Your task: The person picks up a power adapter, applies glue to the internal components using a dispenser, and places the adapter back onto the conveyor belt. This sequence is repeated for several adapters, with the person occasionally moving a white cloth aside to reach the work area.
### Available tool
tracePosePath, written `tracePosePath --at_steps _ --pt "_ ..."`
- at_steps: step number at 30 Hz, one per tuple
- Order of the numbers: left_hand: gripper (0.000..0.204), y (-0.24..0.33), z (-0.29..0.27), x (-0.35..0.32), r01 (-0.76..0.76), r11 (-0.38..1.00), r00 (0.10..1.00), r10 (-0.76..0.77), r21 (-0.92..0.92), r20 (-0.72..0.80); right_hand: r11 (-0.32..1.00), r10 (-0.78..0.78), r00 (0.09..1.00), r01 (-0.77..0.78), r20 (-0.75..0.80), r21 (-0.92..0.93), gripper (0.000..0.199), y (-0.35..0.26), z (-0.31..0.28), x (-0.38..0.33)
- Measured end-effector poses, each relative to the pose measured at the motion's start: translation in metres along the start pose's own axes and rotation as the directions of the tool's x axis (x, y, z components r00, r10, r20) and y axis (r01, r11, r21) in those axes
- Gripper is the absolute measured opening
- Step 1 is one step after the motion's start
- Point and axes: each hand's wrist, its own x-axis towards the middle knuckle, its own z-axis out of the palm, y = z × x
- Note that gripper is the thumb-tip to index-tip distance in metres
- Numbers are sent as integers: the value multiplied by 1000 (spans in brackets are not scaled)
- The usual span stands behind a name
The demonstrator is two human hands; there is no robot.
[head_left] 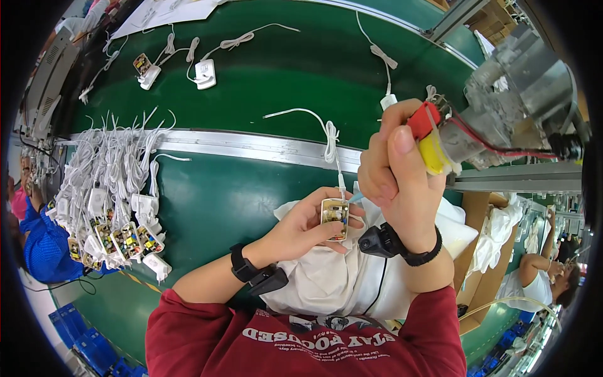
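Note:
My left hand (pixel 314 223) holds an uncovered power adapter (pixel 334 218), its circuit board facing up and the thumb across the lower part. A bundled white cord (pixel 331 141) runs from its top edge onto the metal rail. My right hand (pixel 402 169) is wrapped around a dispensing gun (pixel 433 147) with a red part, a yellow band and a bulky grey body. Below that fist, a thin blue nozzle (pixel 356 197) points at the adapter's upper right corner; whether it touches the board I cannot tell. White cloth (pixel 320 276) lies beneath both hands.
At left, a pile of adapters with exposed boards and bundled cords (pixel 119 188) overlaps the rail (pixel 207 141). Several adapters lie on the green belt (pixel 270 75), including a white one (pixel 205 74). A cardboard box (pixel 483 251) stands at right; a person (pixel 534 276) sits beyond.

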Motion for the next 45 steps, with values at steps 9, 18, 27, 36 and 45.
tracePosePath --at_steps 9,18,27,36,45 --pt "43 2 -1 -1 9 1000 1000 -9 -11 13 998 -31 1000 31 4 57 21 4 1 0" --pt "39 2 -1 0 40 993 995 -50 -111 -86 996 64 998 -64 15 63 25 -9 5 -9" --pt "37 4 -10 -1 -18 969 992 -13 -247 -126 999 48 995 -46 82 -21 25 -2 10 -13" --pt "37 3 -10 0 -30 959 995 2 -281 -98 965 -26 997 43 68 -260 34 -1 15 -13" --pt "45 2 -8 1 -25 860 998 55 -509 44 972 -23 982 65 186 -225 34 6 9 -15"
